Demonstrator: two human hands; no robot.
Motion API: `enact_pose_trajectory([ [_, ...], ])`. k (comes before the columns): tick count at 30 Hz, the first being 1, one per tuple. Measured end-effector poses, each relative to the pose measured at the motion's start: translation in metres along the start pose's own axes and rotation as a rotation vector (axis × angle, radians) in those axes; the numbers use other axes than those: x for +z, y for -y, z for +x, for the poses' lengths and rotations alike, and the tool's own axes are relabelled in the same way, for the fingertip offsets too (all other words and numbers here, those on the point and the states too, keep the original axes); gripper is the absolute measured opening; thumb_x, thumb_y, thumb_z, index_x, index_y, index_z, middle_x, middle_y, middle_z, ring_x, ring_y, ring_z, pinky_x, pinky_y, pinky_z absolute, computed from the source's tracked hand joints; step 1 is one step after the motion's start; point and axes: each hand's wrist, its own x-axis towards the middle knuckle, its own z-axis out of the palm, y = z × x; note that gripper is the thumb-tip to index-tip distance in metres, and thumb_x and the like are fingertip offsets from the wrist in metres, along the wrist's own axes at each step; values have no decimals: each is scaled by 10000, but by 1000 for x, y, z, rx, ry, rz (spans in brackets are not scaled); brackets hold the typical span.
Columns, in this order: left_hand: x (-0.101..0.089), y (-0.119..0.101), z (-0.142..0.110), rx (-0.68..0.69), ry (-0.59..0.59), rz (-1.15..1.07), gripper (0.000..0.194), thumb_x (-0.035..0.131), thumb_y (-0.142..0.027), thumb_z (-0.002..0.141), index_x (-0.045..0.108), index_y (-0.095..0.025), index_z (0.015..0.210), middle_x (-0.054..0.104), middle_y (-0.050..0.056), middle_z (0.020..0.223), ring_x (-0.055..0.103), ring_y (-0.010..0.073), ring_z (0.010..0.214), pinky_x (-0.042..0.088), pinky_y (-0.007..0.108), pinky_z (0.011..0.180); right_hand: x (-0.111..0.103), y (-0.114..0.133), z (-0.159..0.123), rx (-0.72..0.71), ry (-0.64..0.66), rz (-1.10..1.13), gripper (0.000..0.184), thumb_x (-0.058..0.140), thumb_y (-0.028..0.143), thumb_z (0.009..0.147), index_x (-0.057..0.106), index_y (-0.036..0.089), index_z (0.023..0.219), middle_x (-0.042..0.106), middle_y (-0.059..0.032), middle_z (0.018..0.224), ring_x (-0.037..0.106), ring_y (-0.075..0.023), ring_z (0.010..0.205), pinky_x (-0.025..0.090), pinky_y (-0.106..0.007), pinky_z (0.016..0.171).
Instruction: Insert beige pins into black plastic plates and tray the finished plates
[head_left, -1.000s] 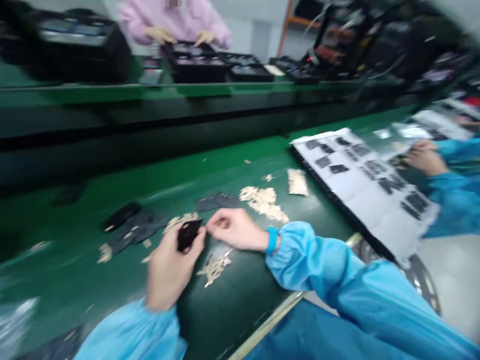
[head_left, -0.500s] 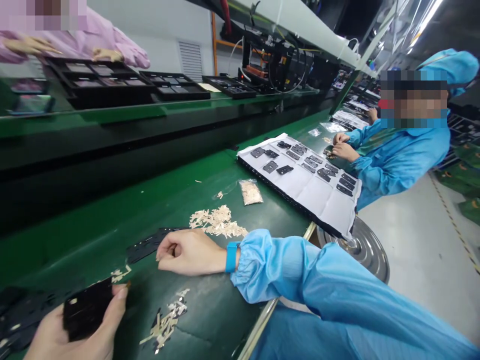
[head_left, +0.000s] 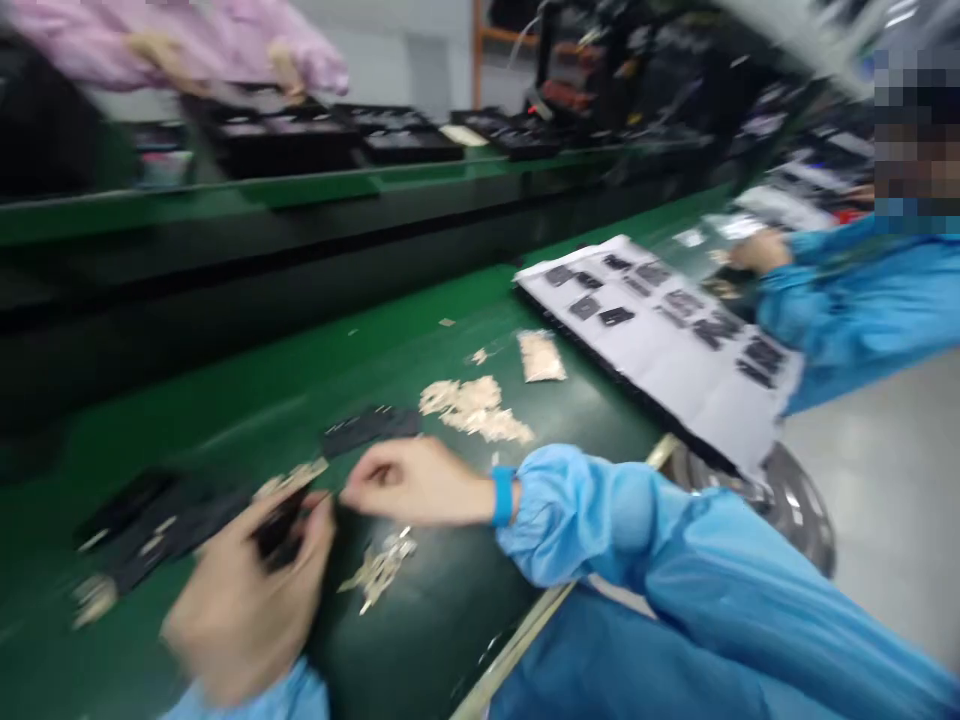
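Toward eight o'clock on the green bench, loose black strips lie just left of my left hand. Its blurred fingers are clenched around the small black piece, which sits at seven o'clock, partly hidden. Just beside it, my right hand has its fingers curled closed, gripping nothing I can make out, above a blue wristband. For clean handling here, a firm pinch on the piece's edges suits best, with both hands close together and clear of the pale scraps at noon. Toward two o'clock, small black pieces lie in rows on a white sheet, near a co-worker's hand.
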Motion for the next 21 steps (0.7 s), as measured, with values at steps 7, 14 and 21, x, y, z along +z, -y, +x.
enact_pose_trajectory([
  [7, 16, 10, -4, 413, -202, -20, 242, 659, -284, 933, 702, -185, 1150, 776, 94, 1020, 740, 190, 886, 575, 327, 865, 2, -11, -3, 46, -66, 180, 151, 732, 310, 814, 707, 163, 829, 706, -16, 770, 614, -129, 683, 489, -259, 672],
  [14, 14, 12, -9, 609, -192, 0, 296, 645, -236, 956, 656, -197, 1249, 780, 92, 1017, 728, 200, 883, 547, 339, 825, 5, -9, -9, 52, -73, 193, 236, 731, 391, 817, 690, 163, 861, 614, 15, 682, 473, -93, 550, 367, -246, 506],
  [21, 15, 3, -10, 321, -30, -256, 394, 718, -342, 915, 610, -213, 1271, 770, 69, 1037, 713, 166, 819, 568, 317, 799, 4, -11, -4, 61, -97, 231, 179, 692, 357, 839, 650, 184, 822, 534, 50, 599, 427, -88, 519, 334, -248, 502],
])
